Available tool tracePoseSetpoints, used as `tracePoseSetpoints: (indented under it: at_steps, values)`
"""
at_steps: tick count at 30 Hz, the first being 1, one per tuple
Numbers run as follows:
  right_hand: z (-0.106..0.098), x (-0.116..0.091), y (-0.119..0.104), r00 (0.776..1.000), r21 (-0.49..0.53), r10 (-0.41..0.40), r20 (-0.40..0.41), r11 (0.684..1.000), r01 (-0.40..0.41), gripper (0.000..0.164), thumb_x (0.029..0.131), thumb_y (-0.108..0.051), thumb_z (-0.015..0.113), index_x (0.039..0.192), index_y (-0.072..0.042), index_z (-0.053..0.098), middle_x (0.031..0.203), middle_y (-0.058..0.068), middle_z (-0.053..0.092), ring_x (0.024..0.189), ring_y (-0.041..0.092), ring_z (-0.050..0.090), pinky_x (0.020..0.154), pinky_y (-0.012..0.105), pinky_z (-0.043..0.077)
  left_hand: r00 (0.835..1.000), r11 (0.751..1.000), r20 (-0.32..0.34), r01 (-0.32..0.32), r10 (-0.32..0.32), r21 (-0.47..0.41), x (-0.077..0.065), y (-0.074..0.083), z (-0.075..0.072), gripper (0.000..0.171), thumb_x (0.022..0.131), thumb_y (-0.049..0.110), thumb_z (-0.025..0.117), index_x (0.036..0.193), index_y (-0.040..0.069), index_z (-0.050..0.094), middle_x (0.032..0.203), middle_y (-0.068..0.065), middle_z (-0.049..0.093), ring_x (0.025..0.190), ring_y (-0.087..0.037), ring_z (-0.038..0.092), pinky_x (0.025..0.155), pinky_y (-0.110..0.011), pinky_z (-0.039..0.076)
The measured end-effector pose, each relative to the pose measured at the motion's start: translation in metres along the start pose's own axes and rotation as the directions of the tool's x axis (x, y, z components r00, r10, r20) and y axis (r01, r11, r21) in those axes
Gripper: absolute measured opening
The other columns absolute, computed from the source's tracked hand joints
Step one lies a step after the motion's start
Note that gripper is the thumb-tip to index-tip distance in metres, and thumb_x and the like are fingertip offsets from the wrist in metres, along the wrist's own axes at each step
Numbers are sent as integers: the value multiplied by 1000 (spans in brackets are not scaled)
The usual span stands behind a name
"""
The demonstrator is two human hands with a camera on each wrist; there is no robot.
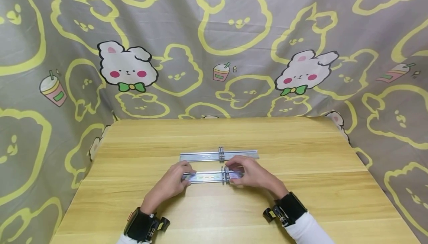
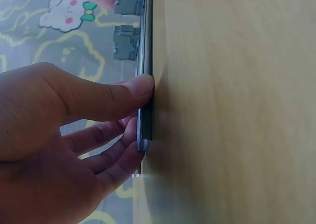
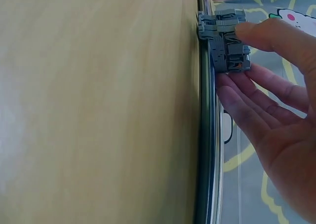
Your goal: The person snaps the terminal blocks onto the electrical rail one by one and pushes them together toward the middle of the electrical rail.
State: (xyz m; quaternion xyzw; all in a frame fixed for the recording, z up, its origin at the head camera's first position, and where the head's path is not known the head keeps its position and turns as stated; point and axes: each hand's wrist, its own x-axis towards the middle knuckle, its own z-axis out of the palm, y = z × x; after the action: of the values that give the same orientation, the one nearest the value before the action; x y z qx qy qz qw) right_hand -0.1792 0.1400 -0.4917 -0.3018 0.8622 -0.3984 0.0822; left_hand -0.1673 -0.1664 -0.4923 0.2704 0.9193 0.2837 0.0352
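A slotted metal DIN rail (image 1: 205, 177) lies across the wooden table in front of me. My left hand (image 1: 172, 180) grips its left end; in the left wrist view the thumb (image 2: 140, 86) presses the near edge while the fingers reach round the far side. Toward the rail's right part sit thin grey terminal blocks (image 1: 223, 175), with a narrow gap between them. My right hand (image 1: 250, 173) pinches the right-hand terminal block (image 3: 229, 54) between thumb and fingers, at the rail. The right end of the rail is partly hidden behind this hand.
Just beyond lies a second DIN rail (image 1: 200, 157), parallel to the first, with several thin grey blocks (image 1: 221, 154) clipped on it. The wooden table (image 1: 214, 214) ends at a patterned curtain (image 1: 187, 99) behind and on both sides.
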Motion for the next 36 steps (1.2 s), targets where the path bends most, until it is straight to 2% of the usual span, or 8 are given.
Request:
tracePoseSetpoints:
  at_steps: [6, 18, 27, 29, 32, 36]
  values:
    - [2, 2, 0, 1000, -13, 9, 4, 1000, -9, 51, 73, -16, 83, 119, -4, 63, 118, 5, 66, 106, 15, 64, 92, 27, 53, 1000, 1000, -1, -5, 5, 5, 1, 0, 0, 28, 77, -5, 76, 105, 1, 74, 101, -6, 63, 92, -23, 60, 82, -39, 56]
    - [2, 5, -2, 1000, -22, -14, 1, 1000, 14, 48, 75, -16, 82, 118, -5, 64, 117, 5, 67, 105, 16, 64, 92, 31, 54, 1000, 1000, -4, -18, 18, 11, 1, 1, 0, 29, 77, -5, 76, 105, 1, 74, 100, -7, 63, 89, -23, 59, 77, -38, 57]
    - [-3, 0, -1, 1000, -13, -15, 10, 1000, 15, 57, 76, -19, 82, 124, 1, 61, 122, 11, 65, 109, 22, 63, 94, 35, 53, 1000, 1000, 1, -25, 25, -2, 1, 1, 1, 28, 77, -5, 76, 104, 0, 74, 100, -8, 63, 87, -23, 60, 75, -37, 57]
    - [-7, -5, 0, 1000, -32, -7, -4, 999, 6, 59, 76, -21, 83, 125, 1, 60, 122, 12, 65, 109, 24, 63, 94, 37, 53, 1000, 1000, -3, -26, 26, -2, 1, 1, 1, 28, 76, -5, 76, 104, 1, 74, 100, -8, 63, 86, -22, 59, 73, -36, 57]
    - [-16, -17, 2, 1000, -112, 26, -16, 993, -27, 57, 74, -23, 83, 123, -2, 62, 121, 10, 65, 108, 24, 62, 94, 40, 53, 1000, 1000, -7, -28, 28, -4, 0, 0, 0, 28, 76, -5, 76, 103, 1, 74, 100, -8, 63, 85, -22, 60, 73, -37, 57]
    - [-27, -37, 9, 997, -255, 71, -6, 964, -70, 47, 72, -20, 84, 115, -7, 68, 115, 6, 64, 107, 24, 59, 92, 45, 52, 1000, 1000, 0, -24, 24, -10, 0, 0, 0, 29, 76, -5, 77, 104, 1, 74, 100, -8, 63, 88, -23, 61, 77, -38, 57]
